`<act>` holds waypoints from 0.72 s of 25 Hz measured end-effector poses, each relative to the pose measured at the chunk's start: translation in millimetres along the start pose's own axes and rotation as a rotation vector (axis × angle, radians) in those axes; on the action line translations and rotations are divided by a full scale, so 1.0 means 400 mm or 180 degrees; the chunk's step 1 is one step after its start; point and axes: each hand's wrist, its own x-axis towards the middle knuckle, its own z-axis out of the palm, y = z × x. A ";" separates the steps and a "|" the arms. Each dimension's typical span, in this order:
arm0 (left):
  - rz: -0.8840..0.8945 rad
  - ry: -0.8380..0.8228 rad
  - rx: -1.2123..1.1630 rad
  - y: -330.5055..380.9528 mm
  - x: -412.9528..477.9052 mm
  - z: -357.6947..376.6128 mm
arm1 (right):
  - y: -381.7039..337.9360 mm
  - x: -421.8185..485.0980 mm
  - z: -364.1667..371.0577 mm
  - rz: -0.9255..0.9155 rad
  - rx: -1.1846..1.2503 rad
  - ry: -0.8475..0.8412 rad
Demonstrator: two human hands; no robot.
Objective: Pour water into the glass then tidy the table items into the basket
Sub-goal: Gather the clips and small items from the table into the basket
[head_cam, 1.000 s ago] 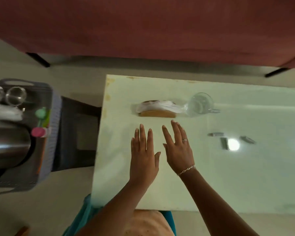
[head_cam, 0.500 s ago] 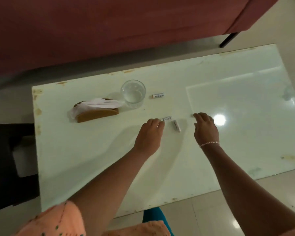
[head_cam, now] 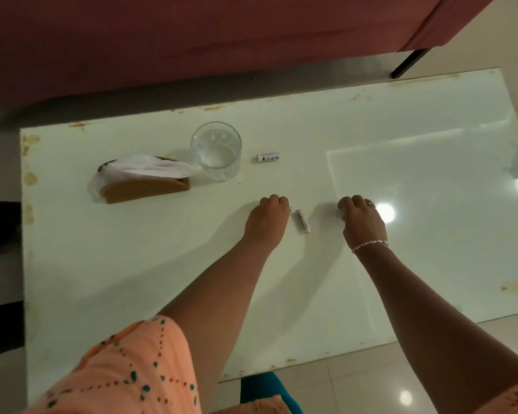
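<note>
**Both hands down among the batteries**

My left hand (head_cam: 266, 218) sits knuckles-up on the white table (head_cam: 132, 264), fingers curled round a first battery (head_cam: 290, 210); only its white end peeks out. A second battery (head_cam: 303, 221) lies just beside it, between my hands. My right hand (head_cam: 363, 219) curls fingertips-down on the table; I cannot tell whether it holds anything. The glass (head_cam: 216, 153), holding water, stands upright between the tissue holder (head_cam: 144, 182) and a third battery (head_cam: 268, 157).
</note>
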 end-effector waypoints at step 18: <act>-0.1787 0.2026 -0.1718 -0.603 -0.637 -0.263 | -0.935 -0.239 -0.181 -0.1289 0.1629 0.0311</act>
